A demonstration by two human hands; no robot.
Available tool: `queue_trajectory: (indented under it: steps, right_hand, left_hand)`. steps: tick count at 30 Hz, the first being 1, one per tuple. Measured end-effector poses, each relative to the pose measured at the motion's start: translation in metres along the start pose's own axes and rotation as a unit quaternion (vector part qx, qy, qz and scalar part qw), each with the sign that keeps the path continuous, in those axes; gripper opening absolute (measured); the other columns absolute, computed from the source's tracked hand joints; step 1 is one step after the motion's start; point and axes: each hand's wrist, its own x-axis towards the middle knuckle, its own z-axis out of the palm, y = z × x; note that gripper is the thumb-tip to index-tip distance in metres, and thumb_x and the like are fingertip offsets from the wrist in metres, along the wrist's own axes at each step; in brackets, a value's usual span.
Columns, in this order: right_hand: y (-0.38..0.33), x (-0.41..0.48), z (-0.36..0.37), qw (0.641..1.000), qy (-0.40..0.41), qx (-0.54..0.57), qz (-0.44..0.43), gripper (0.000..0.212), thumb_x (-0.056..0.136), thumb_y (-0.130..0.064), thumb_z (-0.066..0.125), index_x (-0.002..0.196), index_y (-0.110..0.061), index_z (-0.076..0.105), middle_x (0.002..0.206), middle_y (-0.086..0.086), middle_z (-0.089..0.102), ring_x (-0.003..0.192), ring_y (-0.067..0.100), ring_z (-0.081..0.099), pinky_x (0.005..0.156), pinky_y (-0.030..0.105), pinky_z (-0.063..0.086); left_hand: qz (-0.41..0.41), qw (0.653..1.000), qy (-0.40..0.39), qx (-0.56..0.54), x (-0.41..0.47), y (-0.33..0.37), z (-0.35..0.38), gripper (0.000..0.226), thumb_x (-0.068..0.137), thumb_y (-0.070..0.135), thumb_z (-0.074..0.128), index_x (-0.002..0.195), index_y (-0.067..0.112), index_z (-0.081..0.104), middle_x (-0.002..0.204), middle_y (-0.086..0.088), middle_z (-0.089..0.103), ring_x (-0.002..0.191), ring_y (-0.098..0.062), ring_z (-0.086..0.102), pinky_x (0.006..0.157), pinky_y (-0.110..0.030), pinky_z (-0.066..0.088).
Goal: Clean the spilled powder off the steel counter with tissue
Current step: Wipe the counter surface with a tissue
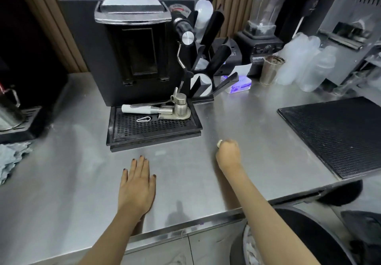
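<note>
Hands: left (137, 184) flat, right (228, 153) around tissue (220, 142)

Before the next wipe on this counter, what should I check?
1. Tissue in hand: right hand grips a small whitish wad, probably tissue: ok.
2. Left hand clear of the wipe: flat on the steel counter, apart from the right: ok.
3. Powder gone: faint pale smear in front of the drip tray: not ok.
4. Fresh tissue: tissue box at the back, sheet sticking up: ok.
5. Bin below the counter edge: ok.
6. Wad clean enough: mostly hidden, cannot tell.
</note>
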Motion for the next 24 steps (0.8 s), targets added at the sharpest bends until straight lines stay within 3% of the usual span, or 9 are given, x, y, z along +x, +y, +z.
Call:
queue_trajectory:
  steps: [3,6,10,13,15,17,20,22,24]
  right_hand:
    - [-0.027,-0.058,0.029,0.99,-0.034,0.015,-0.138,0.021,0.057,0.014,0.059,0.056,-0.006,0.054,0.058,0.012,0.053,0.056,0.022,0.049,0.054,0.023,0.023]
    - [-0.009,-0.106,0.029,0.972,-0.05,0.031,-0.228,0.021,0.057,0.003,0.075,0.064,-0.01,0.061,0.064,0.003,0.056,0.06,0.021,0.055,0.051,0.024,0.039]
    - [0.032,-0.053,-0.002,0.999,-0.001,-0.018,-0.026,0.014,0.081,-0.001,0.055,0.091,-0.007,0.062,0.092,0.011,0.051,0.09,0.029,0.053,0.07,0.027,0.034]
    - [0.013,-0.025,0.002,0.998,0.048,-0.01,0.037,0.021,0.083,0.004,0.046,0.069,-0.009,0.054,0.077,0.015,0.049,0.073,0.029,0.049,0.065,0.031,0.037]
    - [-0.009,-0.036,0.021,0.997,0.064,0.001,-0.035,0.018,0.068,0.013,0.054,0.059,-0.003,0.056,0.062,0.016,0.056,0.059,0.03,0.055,0.053,0.028,0.043]
    - [-0.029,-0.069,0.037,0.993,-0.024,0.002,-0.113,0.017,0.064,0.01,0.064,0.065,-0.006,0.059,0.066,0.008,0.056,0.062,0.026,0.055,0.056,0.022,0.036]
    - [-0.022,-0.11,0.038,0.973,-0.066,0.009,-0.222,0.028,0.046,0.008,0.076,0.058,-0.009,0.056,0.06,0.005,0.054,0.057,0.023,0.052,0.055,0.025,0.031]
    - [0.0,-0.097,0.028,0.979,-0.011,0.031,-0.2,0.025,0.046,0.007,0.076,0.055,-0.007,0.059,0.057,0.008,0.055,0.051,0.026,0.054,0.052,0.024,0.039]
    - [0.011,-0.065,0.013,0.996,0.034,0.045,-0.073,0.005,0.069,0.004,0.065,0.069,-0.001,0.063,0.071,0.017,0.059,0.064,0.031,0.058,0.059,0.028,0.049]
  left_hand:
    - [-0.004,1.0,-0.003,-0.004,0.0,-0.003,0.002,0.058,0.095,0.039,0.007,0.147,0.015,0.002,0.156,0.002,-0.005,0.144,-0.016,-0.007,0.117,-0.038,0.0]
    - [-0.001,1.0,-0.005,0.008,0.001,-0.004,0.004,0.068,0.084,0.042,-0.005,0.147,0.016,0.0,0.156,0.002,-0.007,0.143,-0.016,-0.009,0.117,-0.038,-0.002]
    - [0.0,1.0,0.002,0.011,0.002,-0.006,0.005,0.081,0.074,0.046,-0.018,0.147,0.016,0.002,0.156,0.003,-0.005,0.144,-0.016,-0.008,0.116,-0.038,-0.002]
    - [-0.002,1.0,0.002,0.011,0.002,-0.007,0.006,0.082,0.073,0.046,-0.018,0.147,0.016,0.001,0.156,0.003,-0.006,0.143,-0.016,-0.009,0.116,-0.038,-0.003]
    - [-0.001,1.0,0.003,0.007,0.003,-0.006,0.007,0.081,0.075,0.047,-0.016,0.147,0.016,0.003,0.156,0.003,-0.004,0.144,-0.016,-0.008,0.116,-0.038,-0.002]
    - [-0.003,1.0,0.004,-0.001,0.003,-0.006,0.008,0.081,0.075,0.047,-0.014,0.147,0.016,0.004,0.156,0.003,-0.003,0.144,-0.016,-0.007,0.117,-0.038,-0.002]
    - [-0.006,1.0,0.001,0.009,0.003,-0.005,0.007,0.081,0.074,0.047,-0.017,0.147,0.017,0.001,0.156,0.004,-0.006,0.143,-0.015,-0.009,0.116,-0.037,-0.003]
    - [-0.006,1.0,0.002,0.011,0.003,-0.004,0.008,0.081,0.073,0.046,-0.018,0.147,0.017,0.001,0.156,0.004,-0.006,0.143,-0.015,-0.009,0.116,-0.036,-0.004]
    - [-0.007,1.0,0.007,0.001,0.002,-0.004,0.008,0.081,0.075,0.047,-0.015,0.147,0.016,0.004,0.156,0.003,-0.003,0.144,-0.016,-0.007,0.116,-0.037,-0.003]
